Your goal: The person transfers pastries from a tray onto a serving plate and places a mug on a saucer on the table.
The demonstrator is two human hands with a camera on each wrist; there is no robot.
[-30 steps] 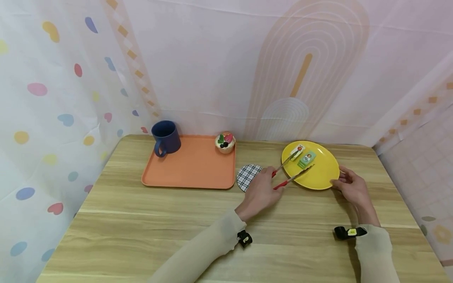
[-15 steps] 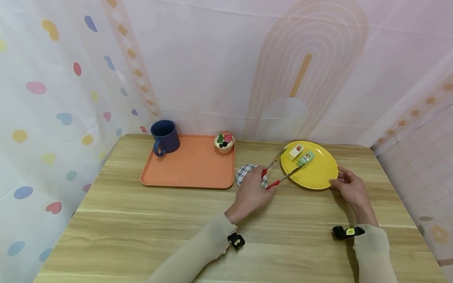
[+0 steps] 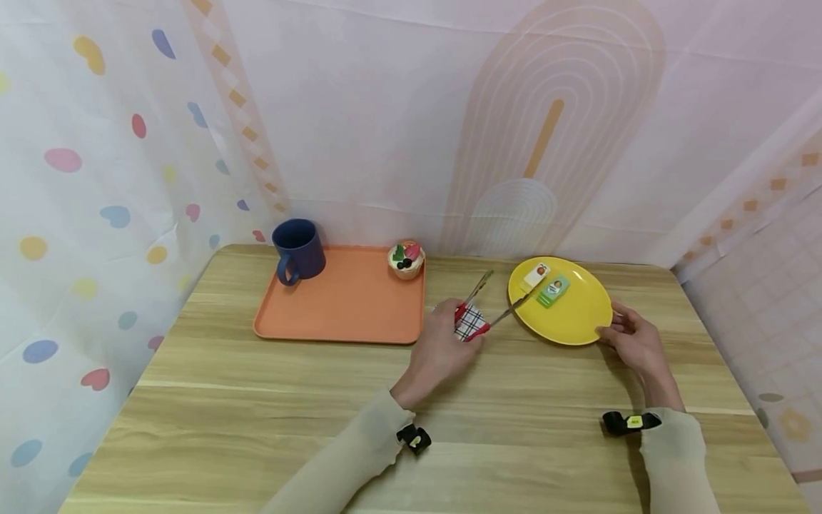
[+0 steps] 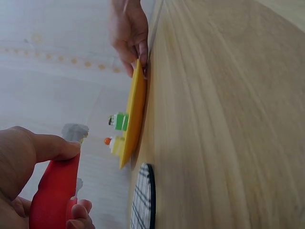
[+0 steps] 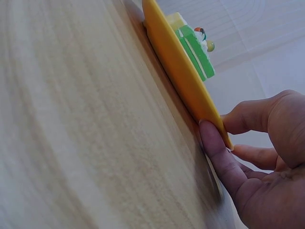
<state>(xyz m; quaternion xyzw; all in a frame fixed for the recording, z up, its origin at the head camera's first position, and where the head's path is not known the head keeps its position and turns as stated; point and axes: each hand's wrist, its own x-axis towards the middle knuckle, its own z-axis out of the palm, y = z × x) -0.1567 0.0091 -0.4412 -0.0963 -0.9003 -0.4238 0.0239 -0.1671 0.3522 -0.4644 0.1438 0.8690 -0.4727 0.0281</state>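
In the head view my left hand (image 3: 439,353) grips red-handled metal tongs (image 3: 510,311), their two arms spread with nothing between them. One arm's tip appears over the left rim of a yellow plate (image 3: 583,314); the other is left of it. My right hand (image 3: 638,344) pinches the plate's right rim, thumb and fingers on either side, as the right wrist view shows. Two small toy cake slices sit on the plate, a yellow-and-white slice (image 3: 536,275) and a green slice (image 3: 554,291). Beneath the tongs lies a round checked coaster (image 3: 472,318), partly hidden by the left hand.
To the left lies an orange tray (image 3: 340,310). A dark blue mug (image 3: 303,251) stands at its back left corner, and a toy fruit tart (image 3: 407,262) at its back right. A patterned cloth (image 3: 385,143) hangs behind the wooden table (image 3: 514,442).
My left hand has drawn the tongs leftward, away from the cake slices, and they now hang over the coaster. Both slices stay on the plate. The right hand keeps its hold on the rim.
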